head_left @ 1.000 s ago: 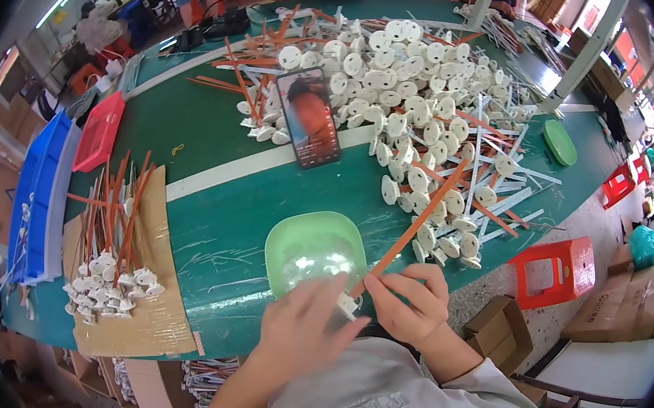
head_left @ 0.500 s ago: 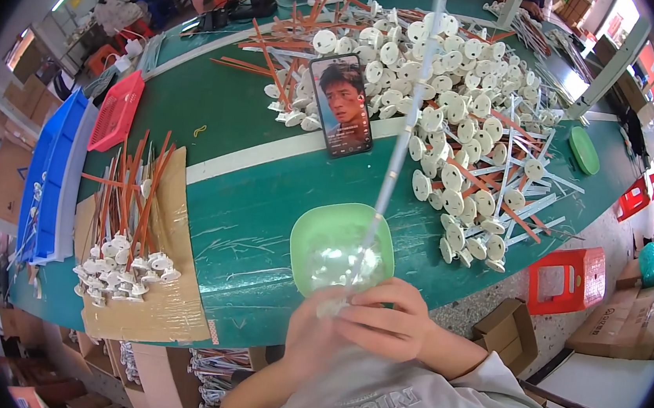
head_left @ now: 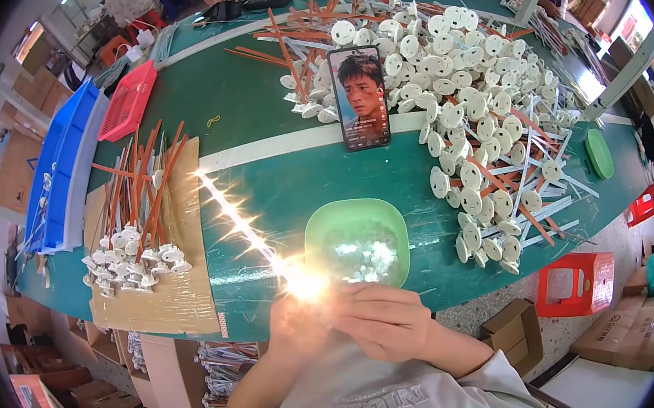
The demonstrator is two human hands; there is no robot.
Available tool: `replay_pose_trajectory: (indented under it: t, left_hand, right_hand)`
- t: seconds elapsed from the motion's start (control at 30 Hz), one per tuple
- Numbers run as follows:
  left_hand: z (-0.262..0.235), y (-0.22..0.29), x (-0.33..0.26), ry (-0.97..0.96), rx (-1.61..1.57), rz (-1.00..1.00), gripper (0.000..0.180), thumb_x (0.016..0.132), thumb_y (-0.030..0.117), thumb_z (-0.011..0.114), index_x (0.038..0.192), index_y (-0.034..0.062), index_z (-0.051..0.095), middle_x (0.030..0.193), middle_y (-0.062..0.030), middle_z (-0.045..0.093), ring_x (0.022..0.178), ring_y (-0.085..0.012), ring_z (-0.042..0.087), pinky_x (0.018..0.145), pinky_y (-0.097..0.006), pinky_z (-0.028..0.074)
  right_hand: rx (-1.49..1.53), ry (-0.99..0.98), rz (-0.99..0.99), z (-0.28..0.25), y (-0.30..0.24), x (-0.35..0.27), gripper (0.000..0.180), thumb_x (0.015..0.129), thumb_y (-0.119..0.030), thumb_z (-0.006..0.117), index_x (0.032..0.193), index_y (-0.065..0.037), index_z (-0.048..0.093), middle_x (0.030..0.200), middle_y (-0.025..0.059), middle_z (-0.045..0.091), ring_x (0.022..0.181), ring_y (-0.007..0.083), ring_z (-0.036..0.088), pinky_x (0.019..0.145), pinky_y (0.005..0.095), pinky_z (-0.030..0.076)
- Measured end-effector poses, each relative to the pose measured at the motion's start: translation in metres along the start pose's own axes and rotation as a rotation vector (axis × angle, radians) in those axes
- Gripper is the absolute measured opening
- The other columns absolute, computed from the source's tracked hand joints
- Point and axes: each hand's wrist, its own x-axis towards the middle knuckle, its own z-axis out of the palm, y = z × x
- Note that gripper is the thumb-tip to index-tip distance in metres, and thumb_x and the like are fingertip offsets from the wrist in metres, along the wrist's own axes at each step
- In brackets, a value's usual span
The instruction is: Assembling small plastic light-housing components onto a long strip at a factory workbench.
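A brightly lit LED strip (head_left: 240, 223) slants from my two hands toward the far left, above the table. Its near end is a glare that washes out the fingertips and the joint there. My left hand (head_left: 298, 329) is closed round this near end. Beside it, touching or nearly so, my right hand (head_left: 385, 320) has its fingers pressed together in a pinch; what they hold is lost in the glare. Just beyond my hands stands a light green bowl (head_left: 321, 227) with small clear or whitish pieces in it.
A phone (head_left: 359, 101) leans against a large heap of white round discs with strips (head_left: 463, 99). At left, more strip pieces (head_left: 129, 256) lie on cardboard (head_left: 184, 300), near a blue bin (head_left: 58, 170) and a red basket (head_left: 128, 102). A red stool (head_left: 577, 285) stands right.
The strip was unlit and pointed away toward the far right; now it glows and points to the far left. The view has shifted slightly. My hands stay close together near the bowl.
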Motion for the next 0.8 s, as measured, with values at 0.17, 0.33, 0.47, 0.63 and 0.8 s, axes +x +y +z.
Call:
replay_pose_trajectory:
  t: [0.17,0.33,0.47,0.63,0.8]
  left_hand:
    - [-0.01,0.005,0.001,-0.081,0.047,-0.043,0.051,0.082,0.017,0.082,0.119,-0.0116,0.06,0.111,-0.0174,0.069,0.105,-0.025,0.068,0.096,-0.039,0.053]
    - [0.0,0.009,0.003,-0.118,0.083,-0.065,0.054,0.079,0.018,0.085,0.117,-0.0129,0.063,0.11,-0.0179,0.071,0.101,-0.0241,0.069,0.093,-0.037,0.053]
    - [0.011,0.019,0.004,-0.158,0.199,-0.061,0.059,0.076,0.018,0.087,0.12,-0.013,0.062,0.109,-0.0183,0.071,0.101,-0.0231,0.069,0.093,-0.035,0.053]
    - [0.004,0.03,0.011,-0.168,0.342,-0.026,0.059,0.076,0.015,0.086,0.121,-0.0134,0.062,0.109,-0.0182,0.071,0.102,-0.0221,0.069,0.092,-0.034,0.053]
    - [-0.006,0.024,0.012,-0.213,0.436,0.172,0.05,0.081,0.004,0.076,0.127,-0.0091,0.06,0.121,-0.0224,0.066,0.103,-0.0262,0.068,0.092,-0.038,0.054]
  right_hand:
    - [0.124,-0.077,0.054,-0.009,0.001,0.002,0.02,0.077,0.006,0.069,0.096,0.006,0.073,0.101,0.0195,0.072,0.083,0.0302,0.072,0.083,0.041,0.06]
    - [0.172,-0.07,0.146,-0.01,-0.002,0.002,0.023,0.074,0.011,0.068,0.093,0.0,0.076,0.097,0.0145,0.074,0.077,0.028,0.071,0.084,0.041,0.061]
    - [0.186,-0.037,0.159,-0.007,-0.007,0.002,0.021,0.075,0.01,0.07,0.092,0.0,0.076,0.096,0.0131,0.075,0.077,0.0261,0.071,0.084,0.041,0.061]
    - [0.156,-0.106,0.109,-0.009,0.001,0.011,0.014,0.077,0.007,0.07,0.09,0.003,0.073,0.095,0.0145,0.073,0.076,0.0261,0.071,0.084,0.04,0.06]
    - [-0.036,-0.081,0.167,-0.01,0.005,0.019,0.018,0.074,0.001,0.076,0.092,0.0,0.073,0.094,0.0131,0.073,0.074,0.0271,0.07,0.075,0.0381,0.06]
